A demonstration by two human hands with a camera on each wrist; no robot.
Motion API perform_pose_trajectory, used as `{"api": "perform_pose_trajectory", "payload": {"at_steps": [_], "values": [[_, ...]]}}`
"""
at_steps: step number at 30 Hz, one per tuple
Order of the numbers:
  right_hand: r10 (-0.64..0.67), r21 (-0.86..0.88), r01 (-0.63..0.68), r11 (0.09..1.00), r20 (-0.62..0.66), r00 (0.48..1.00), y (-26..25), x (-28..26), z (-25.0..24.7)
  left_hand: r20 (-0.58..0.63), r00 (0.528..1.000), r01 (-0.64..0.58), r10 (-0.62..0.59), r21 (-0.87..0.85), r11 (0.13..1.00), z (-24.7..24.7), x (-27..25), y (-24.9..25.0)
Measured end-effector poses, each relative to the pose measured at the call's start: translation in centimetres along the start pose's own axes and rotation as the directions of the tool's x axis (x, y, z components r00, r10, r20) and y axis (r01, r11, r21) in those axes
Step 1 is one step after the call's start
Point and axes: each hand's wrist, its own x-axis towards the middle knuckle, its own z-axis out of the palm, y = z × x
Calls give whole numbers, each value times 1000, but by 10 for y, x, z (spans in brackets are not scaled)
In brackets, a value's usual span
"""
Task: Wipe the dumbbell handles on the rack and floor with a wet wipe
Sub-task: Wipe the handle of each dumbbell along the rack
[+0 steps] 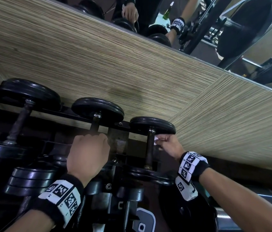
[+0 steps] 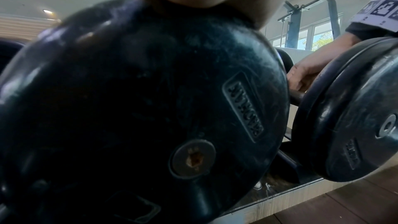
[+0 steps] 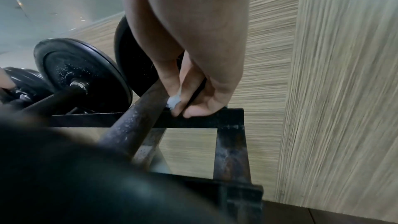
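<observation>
Steel-heavy, the dumbbell handle [image 1: 149,146] at three o'clock stays racked while our right hand [image 1: 167,144] pinches the soft wet wipe [image 3: 173,100] against it, our left hand [image 1: 88,151] curled round its neighbour's bar.

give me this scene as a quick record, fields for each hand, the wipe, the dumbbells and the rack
left hand: fingers curled over the middle dumbbell's handle
right hand: holds the wipe against the right dumbbell's handle, near its far plate
wipe: white, bunched between the right-hand fingers, touching the handle
dumbbells: black plates, dark handles, lying side by side across the rack
rack: black metal frame with worn patches, set against a wood-grain wall
mirror: above the wall panel, reflects both hands
</observation>
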Motion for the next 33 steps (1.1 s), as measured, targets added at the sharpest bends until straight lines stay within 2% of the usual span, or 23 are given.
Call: {"api": "perform_pose_trajectory", "payload": {"at_steps": [3,6,8,10,13,16,20,24,25,27,29,31,33], "values": [[34,-99,-21,995,122,992,11,-21,-4,-4,1000,6,-6,3,1000,0,0,0],[66,-139,-29,990,270,961,25,-45,-7,-2,1000,8,-8,6,1000,0,0,1],[93,-165,-42,985,312,946,28,-49,-9,-2,1000,7,-7,5,1000,0,0,1],[60,-188,-3,982,299,952,21,-42,-12,-2,1000,3,-3,2,1000,0,0,1],[-43,-162,57,985,90,995,2,-22,-14,6,1000,0,1,-2,1000,0,0,0],[-138,-128,130,983,-55,989,-11,-10,-12,3,1000,-5,5,-7,1000,0,0,0],[-146,-170,144,975,0,989,-8,-32,-8,5,1000,-3,3,-7,1000,-1,0,0],[-26,-243,83,966,229,973,14,-62,-10,4,1000,-7,8,-12,1000,-1,0,0],[-3,-255,69,964,250,968,18,-65,-10,8,1000,-7,7,-11,1000,-1,0,0],[-28,-240,73,968,184,983,18,-64,-10,13,1000,-10,10,-11,1000,-1,0,0],[-139,-266,141,954,28,990,11,-54,-11,13,1000,-16,16,-13,1000,-1,0,0],[-242,-304,196,932,-121,963,0,-39,-11,13,1000,-15,16,-22,1000,-2,0,-1],[-291,-314,220,923,-198,936,-8,-27,-10,13,1000,-14,14,-30,999,-2,0,-1]]}}
